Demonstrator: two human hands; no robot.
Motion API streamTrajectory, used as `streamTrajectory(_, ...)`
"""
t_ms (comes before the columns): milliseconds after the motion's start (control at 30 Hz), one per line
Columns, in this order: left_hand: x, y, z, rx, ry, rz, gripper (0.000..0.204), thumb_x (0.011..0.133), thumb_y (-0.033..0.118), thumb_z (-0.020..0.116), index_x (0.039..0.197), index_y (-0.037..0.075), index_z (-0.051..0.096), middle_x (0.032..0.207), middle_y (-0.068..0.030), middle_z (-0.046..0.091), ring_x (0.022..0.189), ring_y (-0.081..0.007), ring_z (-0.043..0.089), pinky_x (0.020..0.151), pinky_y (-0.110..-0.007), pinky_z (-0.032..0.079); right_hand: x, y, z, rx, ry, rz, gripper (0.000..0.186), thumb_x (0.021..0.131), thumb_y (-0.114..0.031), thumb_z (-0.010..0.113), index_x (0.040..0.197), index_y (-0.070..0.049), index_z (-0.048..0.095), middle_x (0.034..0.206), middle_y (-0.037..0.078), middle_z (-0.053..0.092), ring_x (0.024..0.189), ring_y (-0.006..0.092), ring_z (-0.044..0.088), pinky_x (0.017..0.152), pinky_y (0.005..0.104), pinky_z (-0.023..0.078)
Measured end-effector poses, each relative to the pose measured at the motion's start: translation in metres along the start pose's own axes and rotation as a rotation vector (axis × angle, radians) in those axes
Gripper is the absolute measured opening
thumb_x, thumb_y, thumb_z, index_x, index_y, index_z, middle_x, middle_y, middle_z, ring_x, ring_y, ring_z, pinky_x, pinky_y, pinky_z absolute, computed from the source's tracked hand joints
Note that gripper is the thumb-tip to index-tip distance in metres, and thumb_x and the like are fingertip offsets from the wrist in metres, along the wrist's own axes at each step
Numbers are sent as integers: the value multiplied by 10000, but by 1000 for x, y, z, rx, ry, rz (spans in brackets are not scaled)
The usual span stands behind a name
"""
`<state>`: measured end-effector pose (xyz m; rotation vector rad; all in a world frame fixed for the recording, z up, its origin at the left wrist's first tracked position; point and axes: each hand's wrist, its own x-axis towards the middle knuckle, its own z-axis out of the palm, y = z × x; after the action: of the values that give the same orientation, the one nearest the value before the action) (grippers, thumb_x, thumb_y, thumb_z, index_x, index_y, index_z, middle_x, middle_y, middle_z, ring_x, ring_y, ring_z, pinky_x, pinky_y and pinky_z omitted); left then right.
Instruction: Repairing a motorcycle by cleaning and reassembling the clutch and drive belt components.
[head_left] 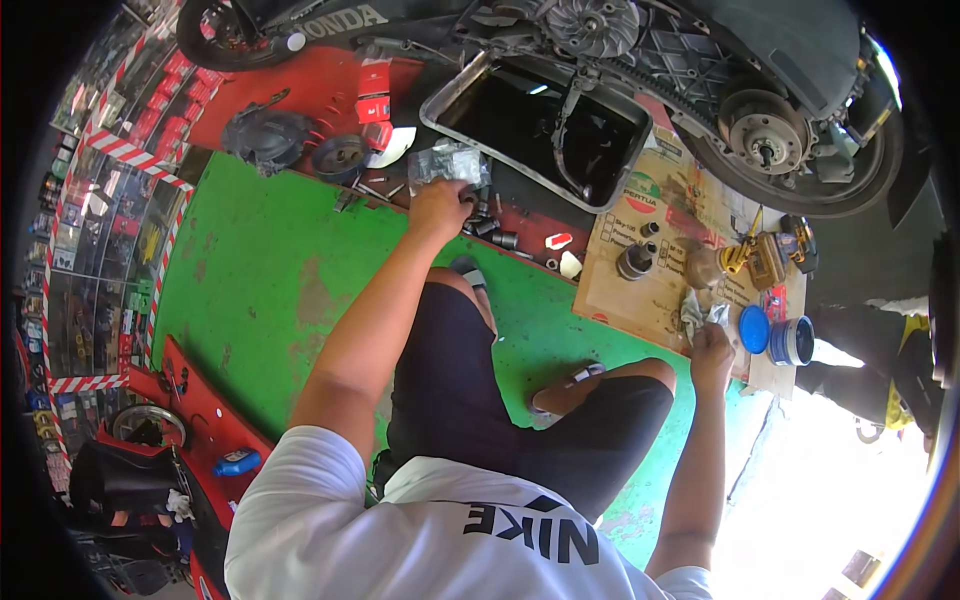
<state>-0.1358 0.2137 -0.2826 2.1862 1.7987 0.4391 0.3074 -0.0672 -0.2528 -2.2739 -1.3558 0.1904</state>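
Note:
My left hand (442, 210) reaches to the red work ledge (536, 245), its fingers curled by a clear plastic bag of small items (445, 160). Something small and dark is at its fingertips, too unclear to name. Black sockets (500, 236) lie just to the right of it. My right hand (712, 352) grips a crumpled grey-white rag (694, 318) at the front edge of the cardboard sheet (620, 280). Beside that hand are a blue lid (754, 328) and an open blue tub (790, 341).
A motorcycle wheel hub (766, 140) and engine overhang the ledge above an oil-filled metal tray (460, 90). A drill (770, 258), two dark fittings (636, 262) and removed casings (262, 135) lie around. A glass display (100, 260) and a red scooter (185, 420) stand left.

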Motion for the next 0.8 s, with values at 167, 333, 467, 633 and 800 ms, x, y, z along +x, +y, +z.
streamTrajectory(167, 3, 0, 3, 225, -70, 128, 288, 847, 182, 688, 1123, 116, 741, 1061, -160, 706, 960, -382, 682, 828, -489, 563, -3, 8, 8, -11, 54, -13, 200, 904, -113, 632, 1052, -5, 710, 910, 209, 735, 780, 429, 667, 719, 478, 529)
streamTrajectory(333, 4, 14, -6, 285, -125, 165, 248, 848, 171, 691, 1079, 89, 727, 1069, -156, 709, 966, -382, 682, 825, -494, 561, -4, 7, 6, -44, 47, 0, 204, 908, -113, 627, 1064, -8, 707, 930, 212, 737, 787, 434, 669, 725, 486, 529)
streamTrajectory(467, 8, 11, -8, 239, -162, 118, 201, 834, 147, 708, 1019, 70, 703, 1063, -157, 709, 956, -386, 683, 820, -488, 561, -3, 5, 9, -33, 57, 3, 210, 909, -112, 624, 1076, -13, 705, 955, 211, 736, 801, 436, 669, 729, 490, 529)
streamTrajectory(633, 4, 11, -11, 73, -118, 60, 182, 811, 118, 735, 964, 47, 666, 1007, -166, 711, 909, -399, 679, 793, -487, 551, -3, 11, 12, -8, 49, 20, 213, 908, -107, 619, 1083, -20, 702, 976, 209, 732, 818, 441, 668, 733, 497, 527)
streamTrajectory(800, 0, 0, -15, -73, -75, 13, 204, 808, 104, 762, 933, 32, 618, 898, -150, 693, 793, -355, 669, 731, -450, 536, -4, 7, 13, -12, 59, 19, 211, 906, -103, 613, 1084, -28, 699, 979, 205, 729, 826, 445, 664, 735, 504, 526)
